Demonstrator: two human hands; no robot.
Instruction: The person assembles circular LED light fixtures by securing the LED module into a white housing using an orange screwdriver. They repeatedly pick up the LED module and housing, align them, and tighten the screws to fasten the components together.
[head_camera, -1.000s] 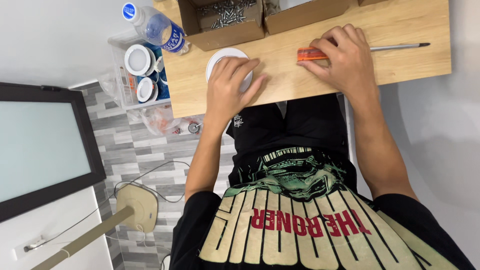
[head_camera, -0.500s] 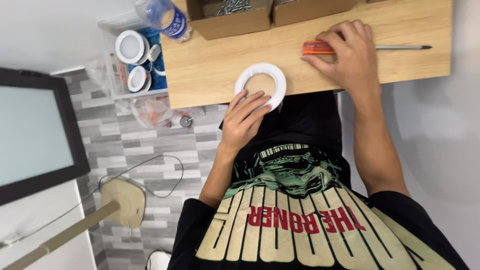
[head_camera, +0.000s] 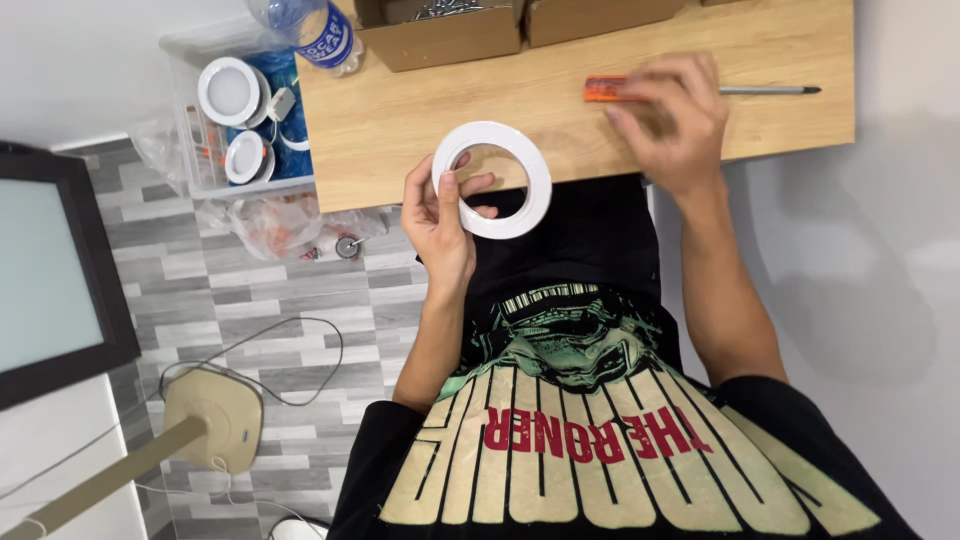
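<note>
The left hand (head_camera: 440, 215) pinches a white ring (head_camera: 492, 179) at its left rim, thumb on the face of the ring and fingers (head_camera: 478, 184) curled through the hole. The ring is held tilted at the near edge of the bench (head_camera: 400, 130), half over the wood and half over the person's lap. The right hand (head_camera: 672, 118) lies on the bench to the right of the ring, fingers bent down over an orange-handled screwdriver (head_camera: 610, 89); whether they grip the handle or only rest on it cannot be told. The metal shaft sticks out past the hand toward the bench's right edge.

Beyond the ring, at the far edge of the bench, stand two open cardboard boxes (head_camera: 440, 30), the left one holding metal screws. A plastic bottle (head_camera: 310, 28) lies at the bench's far left corner. Left of the bench, below the bottle, a clear bin (head_camera: 190, 150) holds two round white lamps (head_camera: 229, 91) and some cable. A clear bag (head_camera: 280, 222) lies on the tiled floor just by the bin. Further left is a dark-framed screen (head_camera: 50, 270), and near it a beige stand base (head_camera: 212, 418) with a wire.
</note>
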